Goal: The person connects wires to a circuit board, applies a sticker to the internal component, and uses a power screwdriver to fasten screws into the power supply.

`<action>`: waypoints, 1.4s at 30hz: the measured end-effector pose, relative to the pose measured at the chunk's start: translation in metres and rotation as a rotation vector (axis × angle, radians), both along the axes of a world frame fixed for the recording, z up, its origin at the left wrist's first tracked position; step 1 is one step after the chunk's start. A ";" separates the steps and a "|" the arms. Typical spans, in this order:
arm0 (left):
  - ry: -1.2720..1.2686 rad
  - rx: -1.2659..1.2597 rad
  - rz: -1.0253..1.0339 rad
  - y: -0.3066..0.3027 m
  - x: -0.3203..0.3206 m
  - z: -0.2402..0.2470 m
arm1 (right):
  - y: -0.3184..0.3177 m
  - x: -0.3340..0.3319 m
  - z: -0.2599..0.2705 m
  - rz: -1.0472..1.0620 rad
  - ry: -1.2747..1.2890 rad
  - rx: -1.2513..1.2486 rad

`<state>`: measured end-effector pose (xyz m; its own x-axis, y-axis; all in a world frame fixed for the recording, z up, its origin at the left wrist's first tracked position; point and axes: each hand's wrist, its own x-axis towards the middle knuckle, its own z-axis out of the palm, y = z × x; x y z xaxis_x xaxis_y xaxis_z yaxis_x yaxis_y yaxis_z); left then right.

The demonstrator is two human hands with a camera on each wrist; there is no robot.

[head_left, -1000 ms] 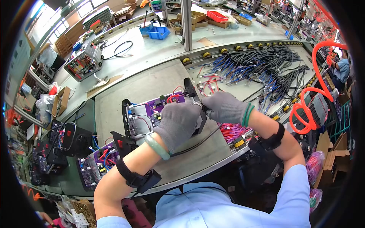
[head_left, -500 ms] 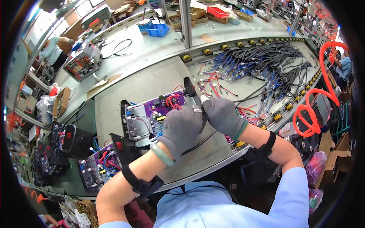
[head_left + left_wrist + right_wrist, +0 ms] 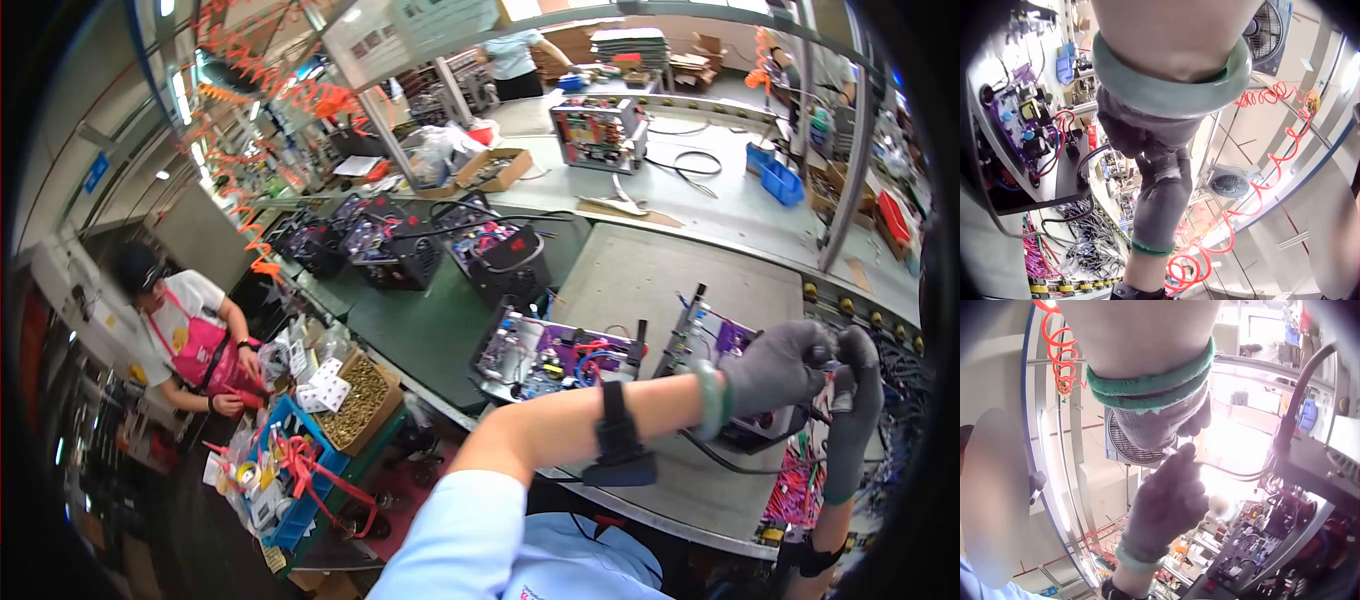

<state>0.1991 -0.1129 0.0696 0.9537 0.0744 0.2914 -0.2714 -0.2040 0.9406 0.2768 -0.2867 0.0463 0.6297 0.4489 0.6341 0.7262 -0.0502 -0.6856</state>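
Both hands wear grey gloves and meet beside an open metal chassis with a purple circuit board [image 3: 735, 335]. My left hand [image 3: 775, 370], below a pale green bangle, pinches a thin cable [image 3: 1229, 472] that runs out from the chassis's end panel. The cable's light-coloured tip [image 3: 1170, 450] shows between the two hands in the right wrist view. My right hand [image 3: 855, 420], with a green cuff, has its fingers curled against the left fingertips at that tip. Its exact grip is partly hidden.
A second open chassis [image 3: 560, 360] stands left of the first, with several black units [image 3: 500, 260] farther along the bench. Pink wires [image 3: 795, 485] and dark cable bundles lie at the right. A person in a pink apron [image 3: 205, 350] is at the left, near a blue crate [image 3: 300, 480].
The head view has swung left, so the hands now appear at the right edge. Both hands have come away from the chassis's end panel and meet beside it at the cable.
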 end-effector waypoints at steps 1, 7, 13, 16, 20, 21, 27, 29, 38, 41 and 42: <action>-0.076 -0.064 0.034 -0.005 0.003 0.003 | 0.003 0.003 -0.002 -0.007 0.019 0.077; -0.065 0.279 0.045 -0.002 0.028 0.004 | 0.004 0.010 0.013 -0.156 -0.499 -0.250; 0.055 0.201 0.083 -0.010 0.026 0.003 | -0.015 0.032 -0.006 -0.133 -0.388 -0.297; 0.070 0.232 0.099 -0.008 0.032 -0.001 | -0.005 0.024 0.001 -0.200 -0.202 -0.151; -0.060 0.302 0.108 -0.003 0.037 -0.010 | -0.015 0.038 -0.001 -0.166 -0.350 -0.281; -0.071 0.332 0.094 -0.001 0.037 -0.009 | -0.013 0.035 0.002 -0.146 -0.403 -0.306; 0.030 0.839 0.054 0.003 0.041 -0.002 | 0.003 0.031 -0.010 -0.083 -0.335 -0.321; 0.125 0.926 0.044 0.008 0.037 -0.002 | 0.002 0.033 -0.018 -0.094 -0.396 -0.411; 0.265 1.153 0.113 0.011 0.050 -0.030 | 0.008 0.015 -0.032 -0.242 -0.020 -0.565; 0.336 1.254 0.054 0.007 0.061 -0.024 | 0.014 0.017 -0.025 -0.224 0.294 -0.710; 0.331 1.250 0.040 0.008 0.060 -0.025 | 0.016 0.016 -0.025 -0.235 0.302 -0.716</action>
